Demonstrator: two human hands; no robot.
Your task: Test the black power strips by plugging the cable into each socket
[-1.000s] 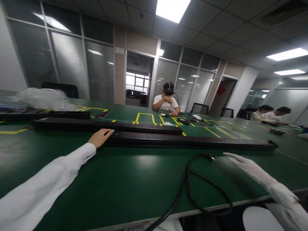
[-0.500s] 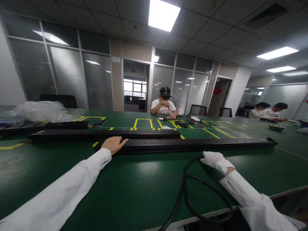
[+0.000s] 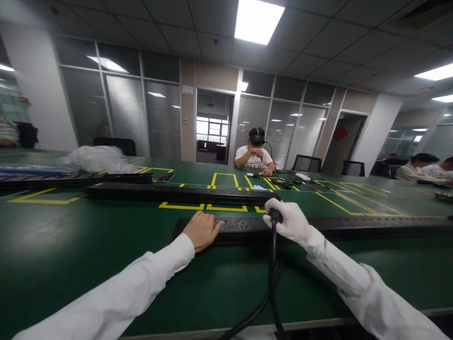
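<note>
A long black power strip (image 3: 354, 228) with rows of sockets and small red marks lies across the green table. My bare left hand (image 3: 202, 230) is closed over its left part, the thumb along the socket face. In my white-gloved right hand (image 3: 292, 221) is a black power plug (image 3: 276, 216), held above the strip to the right of my left hand. Its thick black cable (image 3: 272, 269) hangs down over the table's front edge. Whether the plug touches the strip I cannot tell.
Behind lies a second black power strip (image 3: 184, 193). Further left are more dark strips (image 3: 116, 179) and a heap of clear plastic wrap (image 3: 101, 159). Yellow tape marks the table (image 3: 106, 245). A person (image 3: 253, 156) wearing a headset sits opposite, near a phone (image 3: 166, 177) and cables.
My right hand has risen and moved left with the plug, from in front of the strip to above it. The view has turned left, and the strip sits nearer. My left hand keeps its hold.
</note>
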